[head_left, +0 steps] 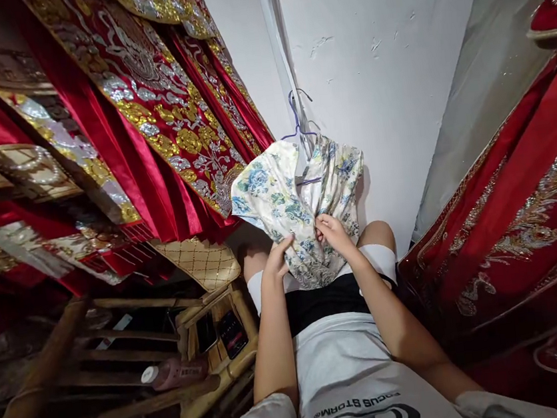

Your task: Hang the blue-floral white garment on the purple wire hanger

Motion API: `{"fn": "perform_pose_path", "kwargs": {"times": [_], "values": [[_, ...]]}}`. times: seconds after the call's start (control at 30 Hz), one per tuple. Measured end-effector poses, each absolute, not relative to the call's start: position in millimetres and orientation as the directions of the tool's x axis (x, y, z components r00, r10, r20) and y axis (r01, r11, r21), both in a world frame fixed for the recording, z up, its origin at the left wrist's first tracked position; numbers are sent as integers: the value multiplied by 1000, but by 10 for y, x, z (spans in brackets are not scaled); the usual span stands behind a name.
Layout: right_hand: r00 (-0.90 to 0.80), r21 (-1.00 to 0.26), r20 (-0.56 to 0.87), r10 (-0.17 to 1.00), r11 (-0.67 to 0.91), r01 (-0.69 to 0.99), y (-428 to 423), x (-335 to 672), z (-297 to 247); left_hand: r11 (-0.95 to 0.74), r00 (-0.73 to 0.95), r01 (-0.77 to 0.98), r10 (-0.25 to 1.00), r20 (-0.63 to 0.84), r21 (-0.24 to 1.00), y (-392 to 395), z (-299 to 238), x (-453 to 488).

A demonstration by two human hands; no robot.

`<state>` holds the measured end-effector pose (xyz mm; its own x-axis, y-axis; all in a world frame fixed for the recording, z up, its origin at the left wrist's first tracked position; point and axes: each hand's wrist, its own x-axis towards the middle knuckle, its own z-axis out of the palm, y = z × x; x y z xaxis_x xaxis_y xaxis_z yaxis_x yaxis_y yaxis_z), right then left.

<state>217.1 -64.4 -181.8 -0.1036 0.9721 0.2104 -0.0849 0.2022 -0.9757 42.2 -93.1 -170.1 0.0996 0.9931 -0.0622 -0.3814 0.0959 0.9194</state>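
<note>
A white blouse with blue and green flowers (282, 198) hangs on a thin purple wire hanger (296, 126) in front of me, its lower part over my lap. My left hand (278, 256) has the blouse's left edge between thumb and fingers. Near the middle of the front, below the neckline, my right hand (332, 233) pinches the cloth at the opening. What exactly lies under the right fingertips is too small to make out.
Red embroidered costumes (165, 101) hang at the left, and more red garments (521, 221) at the right. A bamboo chair (149, 401) stands at the lower left, with a bottle (174, 372) and a phone (233, 333) near it. Behind the blouse is a white wall (376, 90).
</note>
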Motion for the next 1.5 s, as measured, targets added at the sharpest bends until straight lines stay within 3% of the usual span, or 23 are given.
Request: {"fn": "perform_pose_path", "kwargs": {"times": [0.1, 0.23, 0.5, 0.63, 0.83, 1.0, 1.17, 1.27, 1.37, 1.43, 1.5], "values": [[-52, -977, 211, 976, 208, -50, -608, 2192, -1852, 68, 73, -418, 996, -41, 906, -873, -1721, 479], [-63, -996, 92, 994, 93, 17, -546, 2410, -1893, 59, 30, -453, 998, -51, 890, -837, -1741, 568], [-318, -983, -97, 943, -40, 179, -602, 2621, -1929, 96, 56, -515, 995, -79, 852, -754, -1952, 579], [-260, -980, -20, 966, 33, 197, -638, 2613, -1897, 121, 88, -515, 992, -87, 849, -766, -1943, 488], [-269, -981, 64, 961, 109, 159, -632, 2672, -1961, 85, -9, -527, 994, -106, 845, -785, -1919, 304], [-191, -983, 110, 975, 135, 123, -579, 2619, -2053, 190, 102, -515, 982, -161, 836, -809, -1904, 407], [-144, -969, 177, 974, 198, 148, -545, 2594, -2037, 189, 139, -506, 981, -137, 842, -774, -1935, 445], [-148, -959, 196, 969, 221, 178, -574, 2619, -1991, 109, 20, -505, 993, -114, 856, -691, -2001, 395], [-164, -941, 210, 964, 245, 234, -633, 2659, -1944, -130, -305, -395, 952, 4, 910, -616, -2063, 373], [-173, -927, 217, 961, 258, 272, -671, 2677, -1917, -345, -553, -191, 811, 189, 919, -616, -2085, 403], [-176, -908, 239, 955, 284, 309, -695, 2682, -1897, -504, -686, 88, 594, 419, 859, -671, -2090, 477]]}}
